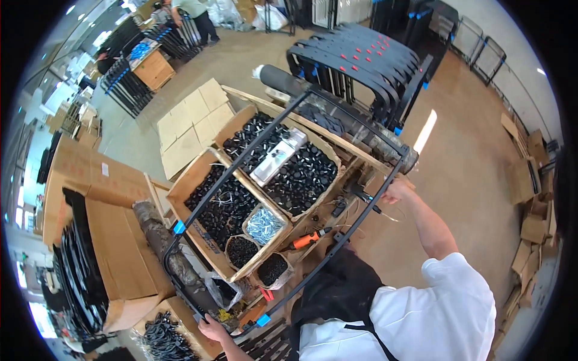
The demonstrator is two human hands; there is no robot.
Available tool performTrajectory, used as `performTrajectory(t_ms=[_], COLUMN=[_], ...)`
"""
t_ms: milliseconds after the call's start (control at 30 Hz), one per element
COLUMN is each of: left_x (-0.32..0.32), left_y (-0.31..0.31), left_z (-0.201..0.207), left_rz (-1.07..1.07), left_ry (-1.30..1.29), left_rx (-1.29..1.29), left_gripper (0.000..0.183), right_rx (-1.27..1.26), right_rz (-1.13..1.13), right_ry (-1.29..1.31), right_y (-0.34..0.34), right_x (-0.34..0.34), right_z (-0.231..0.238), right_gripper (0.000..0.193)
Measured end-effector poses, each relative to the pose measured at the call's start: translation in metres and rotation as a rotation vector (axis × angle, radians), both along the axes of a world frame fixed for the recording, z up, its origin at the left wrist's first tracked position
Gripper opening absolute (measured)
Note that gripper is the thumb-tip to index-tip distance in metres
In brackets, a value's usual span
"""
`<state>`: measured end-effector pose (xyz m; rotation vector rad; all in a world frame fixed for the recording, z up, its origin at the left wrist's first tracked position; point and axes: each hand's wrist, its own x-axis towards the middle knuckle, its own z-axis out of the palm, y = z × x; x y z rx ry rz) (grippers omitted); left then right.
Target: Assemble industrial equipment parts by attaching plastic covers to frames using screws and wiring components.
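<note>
A black rectangular tubular frame (236, 165) with blue tape spans the workbench, held between my two hands. My right hand (397, 189) is closed round the tube near its far right corner. At the near left corner, my left hand (213, 328) grips the same frame. Beneath it stands a wooden divided box (279, 210) with black plastic caps (304, 180), and shiny metal screws (264, 225) in one compartment. A long silver-white box (279, 157) lies on the caps. An orange power screwdriver (308, 239) lies near the front of the bench, below the frame.
Dark padded rollers (385, 144) edge the bench. Stacked black frames (355, 54) with red pieces stand beyond it. A cardboard box (123, 240) of black parts stands at left, with a box of black cords (165, 337) nearer. Flattened cartons (530, 198) line the right wall. People work far left.
</note>
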<state>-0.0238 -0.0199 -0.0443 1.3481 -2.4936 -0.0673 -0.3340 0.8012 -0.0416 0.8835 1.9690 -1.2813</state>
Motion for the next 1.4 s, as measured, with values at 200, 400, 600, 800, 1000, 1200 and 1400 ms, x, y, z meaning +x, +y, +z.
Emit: performTrajectory(t_ms=[200,400,600,800,1000,1200,1400], left_x=[-0.015,-0.167,-0.285,-0.365,-0.4,-0.411,-0.414], left_y=[0.006,0.158,0.328,0.531,0.703,0.765,0.774], left_z=[0.043,0.099,0.108,0.114,0.187,0.182,0.163], left_rz=[-0.061,-0.342,-0.769,-1.174,-1.713,-1.713,-1.534], left_ry=[-0.207,0.204,0.255,0.119,0.037,-0.119,-0.095], left_rx=[0.016,0.28,0.775,1.31,1.766,2.131,2.145], left_gripper=[0.05,0.034,0.027,0.029,0.038,0.04,0.025], right_rx=[0.809,0.713,0.648,0.554,0.444,0.547,0.56], right_rz=[0.481,0.619,0.771,0.763,0.325,0.343,0.421], right_ry=[0.707,0.366,0.392,0.236,0.337,0.343,0.362], right_y=[-0.077,-0.057,-0.036,0.033,0.06,0.074,0.083], right_x=[-0.016,-0.033,0.027,0.116,0.063,0.009,-0.003], right_z=[-0.085,-0.146,-0.03,0.111,0.277,0.283,0.268], right_gripper=[0.047,0.052,0.041,0.036,0.031,0.036,0.042])
